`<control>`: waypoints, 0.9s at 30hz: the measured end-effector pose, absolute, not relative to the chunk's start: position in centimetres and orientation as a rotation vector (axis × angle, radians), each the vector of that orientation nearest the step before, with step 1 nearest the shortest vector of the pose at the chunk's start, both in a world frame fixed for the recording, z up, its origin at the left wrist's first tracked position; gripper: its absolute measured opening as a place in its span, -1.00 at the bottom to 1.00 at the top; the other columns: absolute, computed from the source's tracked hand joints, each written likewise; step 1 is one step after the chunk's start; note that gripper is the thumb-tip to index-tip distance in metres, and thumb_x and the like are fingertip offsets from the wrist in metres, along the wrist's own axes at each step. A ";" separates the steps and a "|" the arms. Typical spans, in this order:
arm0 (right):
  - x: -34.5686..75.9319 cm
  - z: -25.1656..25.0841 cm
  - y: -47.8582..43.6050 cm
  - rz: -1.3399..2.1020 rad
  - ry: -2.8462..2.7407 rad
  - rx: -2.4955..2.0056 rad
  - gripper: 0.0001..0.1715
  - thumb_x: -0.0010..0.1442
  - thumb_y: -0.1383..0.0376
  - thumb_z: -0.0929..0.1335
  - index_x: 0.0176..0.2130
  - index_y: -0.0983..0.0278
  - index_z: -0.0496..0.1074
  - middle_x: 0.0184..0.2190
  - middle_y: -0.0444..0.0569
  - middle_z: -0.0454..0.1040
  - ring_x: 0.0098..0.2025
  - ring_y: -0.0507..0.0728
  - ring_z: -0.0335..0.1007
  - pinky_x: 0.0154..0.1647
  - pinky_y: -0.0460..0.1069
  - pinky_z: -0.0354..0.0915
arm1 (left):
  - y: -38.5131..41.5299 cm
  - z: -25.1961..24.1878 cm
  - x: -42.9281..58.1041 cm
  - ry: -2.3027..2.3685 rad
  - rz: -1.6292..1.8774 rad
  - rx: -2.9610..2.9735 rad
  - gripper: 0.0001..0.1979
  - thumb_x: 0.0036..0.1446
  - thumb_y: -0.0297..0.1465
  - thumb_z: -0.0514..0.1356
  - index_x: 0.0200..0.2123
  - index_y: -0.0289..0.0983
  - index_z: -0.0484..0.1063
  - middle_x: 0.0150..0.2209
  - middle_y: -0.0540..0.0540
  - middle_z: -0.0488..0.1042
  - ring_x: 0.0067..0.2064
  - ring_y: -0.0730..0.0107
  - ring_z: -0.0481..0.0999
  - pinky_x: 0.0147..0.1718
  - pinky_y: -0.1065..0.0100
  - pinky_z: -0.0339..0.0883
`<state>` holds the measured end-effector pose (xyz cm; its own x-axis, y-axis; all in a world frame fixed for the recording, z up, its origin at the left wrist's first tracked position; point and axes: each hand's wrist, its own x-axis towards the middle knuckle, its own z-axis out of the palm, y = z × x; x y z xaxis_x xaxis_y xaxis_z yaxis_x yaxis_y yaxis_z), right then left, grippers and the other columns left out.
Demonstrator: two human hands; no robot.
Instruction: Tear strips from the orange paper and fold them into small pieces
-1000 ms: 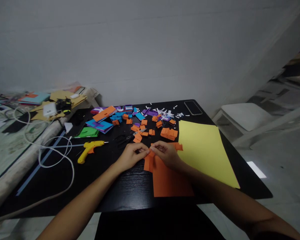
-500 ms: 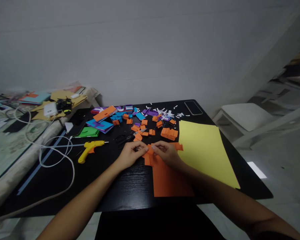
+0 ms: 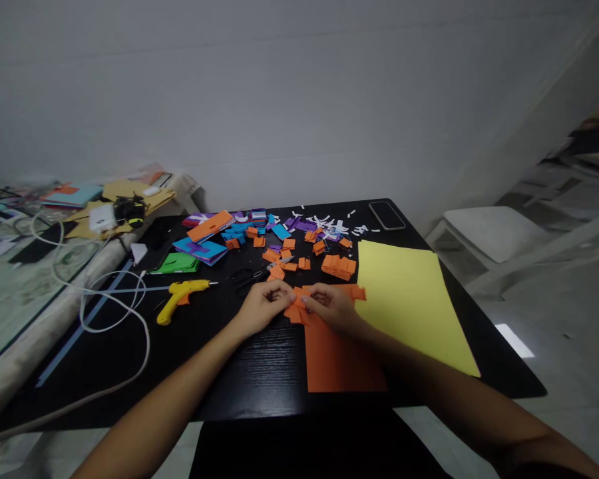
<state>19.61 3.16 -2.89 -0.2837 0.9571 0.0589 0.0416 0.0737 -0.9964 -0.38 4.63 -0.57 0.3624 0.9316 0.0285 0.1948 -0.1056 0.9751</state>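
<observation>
Between both hands is a small orange paper piece (image 3: 300,297), pinched at its left side by my left hand (image 3: 265,305) and at its right side by my right hand (image 3: 332,306). It is held above the upper left corner of a large orange paper sheet (image 3: 342,366). More small orange paper lies just under the fingers, and its exact folds are hard to make out. A stack of folded orange pieces (image 3: 338,267) sits just beyond my right hand. Beyond my left hand rest black-handled pliers or scissors (image 3: 244,279), dim against the black table.
Yellow sheets (image 3: 412,299) lie at the right, below a phone (image 3: 386,215). A yellow glue gun (image 3: 180,299) with a white cable (image 3: 147,346) lies left. Green folded paper (image 3: 177,263), blue and purple pieces and white scraps (image 3: 334,228) cover the back. A white chair (image 3: 486,233) stands right.
The small orange piece between my fingers has shifted or folded slightly, and the orange paper under it hangs less far down. Both hands stay almost in place.
</observation>
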 end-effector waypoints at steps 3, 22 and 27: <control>19.5 -3.0 3.1 1.330 -1.520 -1.054 -0.66 0.15 0.03 0.44 -0.40 0.24 0.41 -0.52 -0.15 0.42 -0.47 0.05 0.38 -0.41 -0.03 0.32 | 4.6 -0.7 -0.5 1.028 0.838 1.581 -0.70 0.09 -0.19 0.35 -0.39 -0.33 0.50 -0.54 0.05 0.37 -0.49 0.51 0.27 -0.48 0.47 0.10; 19.4 -2.8 3.1 1.420 -1.472 -0.997 -0.78 0.10 0.16 0.46 -0.39 0.24 0.44 -0.47 -0.14 0.48 -0.43 0.05 0.43 -0.36 -0.04 0.35 | 4.7 -0.3 -0.6 0.990 0.731 1.617 -0.74 0.09 -0.25 0.30 -0.46 -0.33 0.44 -0.60 0.12 0.23 -0.54 0.57 0.15 -0.52 0.48 0.00; 19.6 -3.0 3.4 1.386 -1.439 -1.003 -0.74 0.13 0.12 0.45 -0.36 0.25 0.42 -0.47 -0.15 0.45 -0.42 0.05 0.43 -0.34 -0.02 0.34 | 4.9 -0.2 -0.6 1.013 0.742 1.579 -0.68 0.08 -0.19 0.32 -0.47 -0.33 0.44 -0.58 0.06 0.36 -0.54 0.54 0.25 -0.51 0.47 0.06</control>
<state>19.59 3.40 -2.99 -0.2911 0.9550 0.0568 -0.0210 0.0530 -0.9984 -0.56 4.90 -0.17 0.4450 0.8946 -0.0410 0.2311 -0.0704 0.9704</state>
